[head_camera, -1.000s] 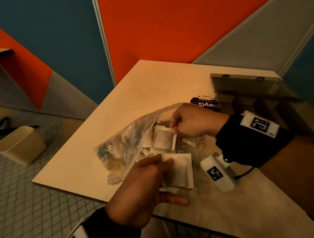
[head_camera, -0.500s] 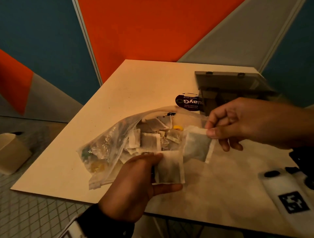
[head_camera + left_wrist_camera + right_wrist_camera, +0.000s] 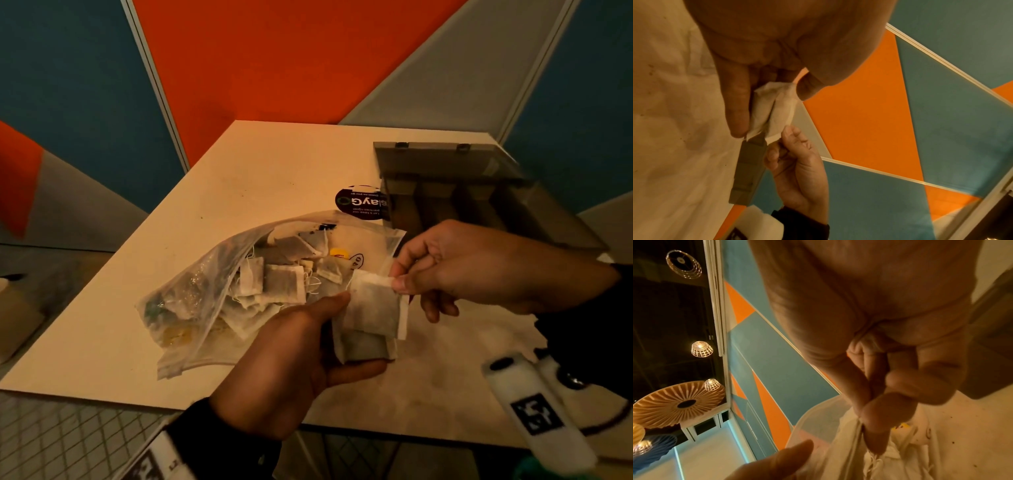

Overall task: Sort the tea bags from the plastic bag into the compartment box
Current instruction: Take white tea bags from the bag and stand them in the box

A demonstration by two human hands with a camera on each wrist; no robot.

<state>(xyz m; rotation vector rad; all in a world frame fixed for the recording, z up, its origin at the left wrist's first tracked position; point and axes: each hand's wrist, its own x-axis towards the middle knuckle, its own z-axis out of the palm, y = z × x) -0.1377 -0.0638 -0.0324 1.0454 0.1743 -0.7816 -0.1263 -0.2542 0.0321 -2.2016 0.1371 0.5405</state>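
Table (image 3: 212, 192): tea bag (image 3: 373, 305) upright, long axis vertical.

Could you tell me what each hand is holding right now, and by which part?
The right hand pinches a tea bag by its top edge; the left hand grips another tea bag by its left side.

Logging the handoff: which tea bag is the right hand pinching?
The upper tea bag, pinched at its top corner by the right hand; the lower tea bag sits in the left hand.
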